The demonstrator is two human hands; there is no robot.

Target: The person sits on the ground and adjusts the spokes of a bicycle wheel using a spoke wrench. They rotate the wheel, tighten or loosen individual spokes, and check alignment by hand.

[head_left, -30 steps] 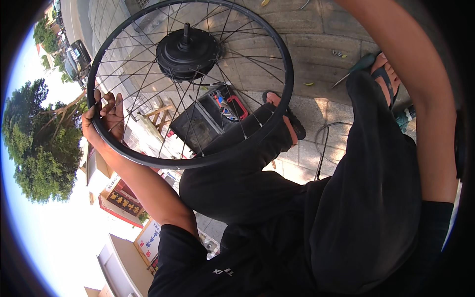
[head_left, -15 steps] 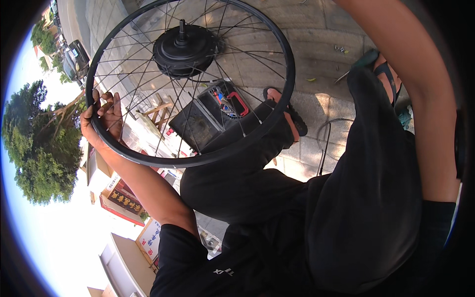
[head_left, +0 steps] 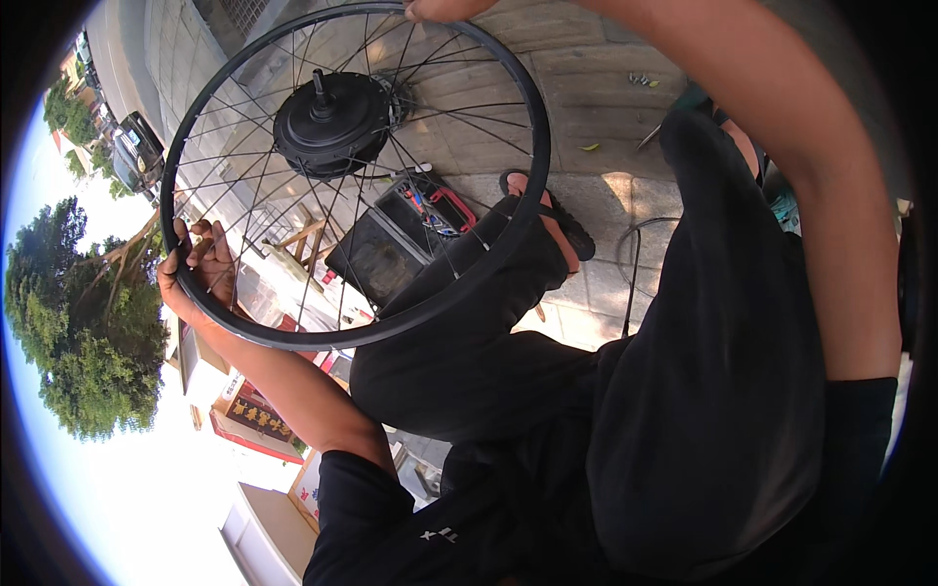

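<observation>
A spoked bicycle wheel (head_left: pixel 538 146) with a black rim and no tyre is held up, tilted, over my legs. At its centre sits a thick black hub motor (head_left: pixel 332 127) with an axle stub sticking out. My left hand (head_left: pixel 203 269) grips the rim at its lower left, thumb outside and fingers curled in among the spokes. At the top edge, my right hand (head_left: pixel 445 8) is on the far part of the rim; most of its fingers are cut off by the picture edge.
Beyond the spokes lies an open black toolbox (head_left: pixel 376 259) holding tools and a red-handled item (head_left: pixel 456 213). My sandalled foot (head_left: pixel 565 225) rests on the paving beside it. A thin black cable (head_left: pixel 633 278) loops over the ground. A car (head_left: pixel 137 151) stands far left.
The wheel has shifted left and slightly down in the picture. My right hand has come into view at the top of the rim; my left hand keeps its grip.
</observation>
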